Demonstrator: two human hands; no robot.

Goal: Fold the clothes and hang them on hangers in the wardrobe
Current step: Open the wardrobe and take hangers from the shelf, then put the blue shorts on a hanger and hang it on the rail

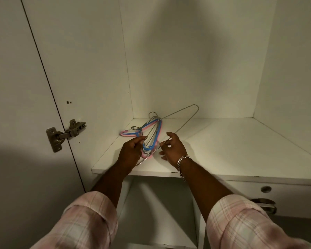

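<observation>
Both hands are in the open wardrobe, over the white shelf where a tangle of hangers sits toward its 9 o'clock corner, pink and blue plastic ones mixed with thin wire ones. The left hand has its fingers curled round the near ends of a couple of wire hangers in the pile, and the right hand, chain bracelet on the wrist, pinches one big wire hanger whose far end tilts up off the shelf toward 1 o'clock. Pink plaid sleeves are rolled up, there's a metal door hinge out at 9 o'clock, and drawers sit under the shelf at about 4 o'clock.
</observation>
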